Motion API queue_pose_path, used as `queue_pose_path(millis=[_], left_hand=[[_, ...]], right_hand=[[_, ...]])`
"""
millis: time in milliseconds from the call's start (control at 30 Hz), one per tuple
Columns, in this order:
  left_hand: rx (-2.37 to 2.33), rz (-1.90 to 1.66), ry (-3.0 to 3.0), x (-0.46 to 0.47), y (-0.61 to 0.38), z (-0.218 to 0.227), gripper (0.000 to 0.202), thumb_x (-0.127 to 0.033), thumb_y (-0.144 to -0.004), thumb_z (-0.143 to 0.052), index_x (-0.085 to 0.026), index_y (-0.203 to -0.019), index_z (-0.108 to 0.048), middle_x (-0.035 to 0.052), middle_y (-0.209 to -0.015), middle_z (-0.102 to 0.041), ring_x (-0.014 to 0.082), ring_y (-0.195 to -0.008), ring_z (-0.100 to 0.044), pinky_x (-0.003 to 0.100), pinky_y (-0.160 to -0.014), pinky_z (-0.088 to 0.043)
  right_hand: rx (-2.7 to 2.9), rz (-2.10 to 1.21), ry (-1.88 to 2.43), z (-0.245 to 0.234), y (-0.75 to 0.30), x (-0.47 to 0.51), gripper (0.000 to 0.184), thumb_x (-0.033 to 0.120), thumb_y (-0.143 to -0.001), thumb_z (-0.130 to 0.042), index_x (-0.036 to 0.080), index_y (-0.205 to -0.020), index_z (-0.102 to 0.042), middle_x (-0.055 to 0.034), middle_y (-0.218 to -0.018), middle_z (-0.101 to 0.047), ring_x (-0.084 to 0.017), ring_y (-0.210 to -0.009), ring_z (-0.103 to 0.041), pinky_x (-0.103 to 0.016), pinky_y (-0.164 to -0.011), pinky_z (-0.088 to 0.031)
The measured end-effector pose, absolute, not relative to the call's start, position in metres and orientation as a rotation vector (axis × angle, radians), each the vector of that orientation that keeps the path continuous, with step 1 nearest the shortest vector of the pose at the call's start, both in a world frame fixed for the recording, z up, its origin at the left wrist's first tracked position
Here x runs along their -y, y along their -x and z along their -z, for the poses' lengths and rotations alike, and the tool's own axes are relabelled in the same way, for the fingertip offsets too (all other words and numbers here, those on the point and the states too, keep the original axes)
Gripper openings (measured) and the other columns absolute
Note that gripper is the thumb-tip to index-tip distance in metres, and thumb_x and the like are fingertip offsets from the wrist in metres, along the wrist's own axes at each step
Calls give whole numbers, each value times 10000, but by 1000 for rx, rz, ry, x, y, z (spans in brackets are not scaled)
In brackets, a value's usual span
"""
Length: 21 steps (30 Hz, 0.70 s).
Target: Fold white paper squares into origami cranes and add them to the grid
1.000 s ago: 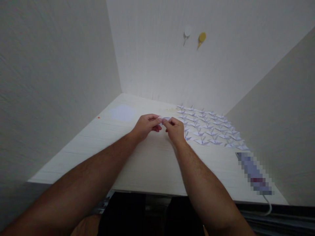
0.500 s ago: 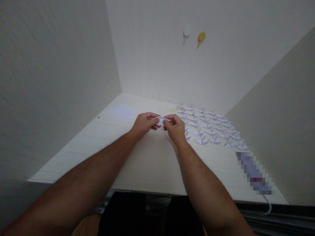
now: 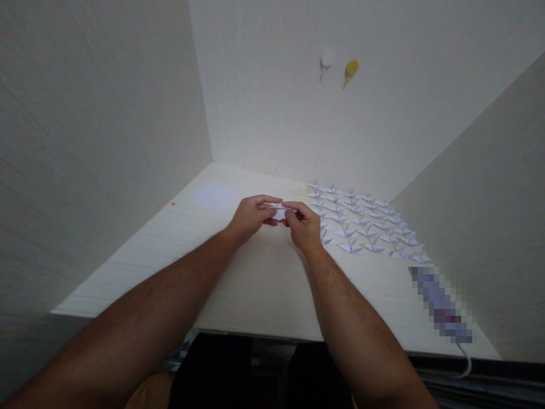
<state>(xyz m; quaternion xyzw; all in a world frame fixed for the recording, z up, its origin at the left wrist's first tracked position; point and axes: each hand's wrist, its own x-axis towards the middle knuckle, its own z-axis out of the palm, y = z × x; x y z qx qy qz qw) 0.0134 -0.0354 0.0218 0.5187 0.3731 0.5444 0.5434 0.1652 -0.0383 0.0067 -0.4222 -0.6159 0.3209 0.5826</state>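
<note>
Both my hands meet over the middle of the pale wooden table (image 3: 255, 284). My left hand (image 3: 252, 217) and my right hand (image 3: 303, 226) each pinch an end of a small white folded paper piece (image 3: 281, 213), held just above the tabletop. Fingers of both hands are curled round it, so most of the paper is hidden. Right of my right hand, several folded paper cranes (image 3: 361, 224) lie in rows on the table.
A stack of pale square paper (image 3: 214, 196) lies at the far left of the table. A blurred-out flat object (image 3: 443, 304) with a cable lies near the right front edge. Two hooks, white (image 3: 326, 60) and yellow (image 3: 351, 69), hang on the back wall. Walls close in on three sides.
My hands have drawn closer together on the paper piece, with the fingers shifting along it. The view has tilted slightly; the cranes have not moved.
</note>
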Motion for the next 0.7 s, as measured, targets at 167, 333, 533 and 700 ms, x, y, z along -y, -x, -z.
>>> queue_pose_path(millis=[167, 333, 533, 700], left_hand=[[-803, -1246, -1230, 31, -8, -18, 413, -223, -653, -796, -120, -1041, -698, 83, -831, -743, 183, -710, -721, 306, -666, -597], [-773, -1253, -1240, 29, -6, -14, 335, -238, -638, -828, -122, -930, -713, 74, -825, -740, 185, -738, -718, 328, -706, -605], [-780, -1263, -1259, 30, -5, -16, 293, -222, -619, -837, -125, -873, -727, 67, -829, -738, 172, -741, -703, 338, -728, -607], [-777, -1263, -1275, 32, -5, -18, 256, -209, -622, -829, -130, -840, -721, 60, -807, -739, 159, -696, -699, 323, -700, -605]], right_hand=[[1437, -772, 936, -10, -167, 40, 160, 281, -801, -581, 231, -853, -724, 6, -718, -665, -118, -587, -588, -274, -579, -498], [1319, -864, 901, -13, -167, 38, 106, 241, -748, -612, 213, -776, -711, 43, -580, -616, -103, -503, -566, -244, -515, -457], [1226, -966, 844, -12, -168, 35, 81, 204, -707, -637, 201, -741, -711, 47, -553, -626, -108, -478, -580, -239, -503, -459], [1172, -1012, 836, -12, -167, 35, 71, 183, -698, -635, 195, -725, -700, 46, -537, -626, -109, -460, -577, -233, -487, -451]])
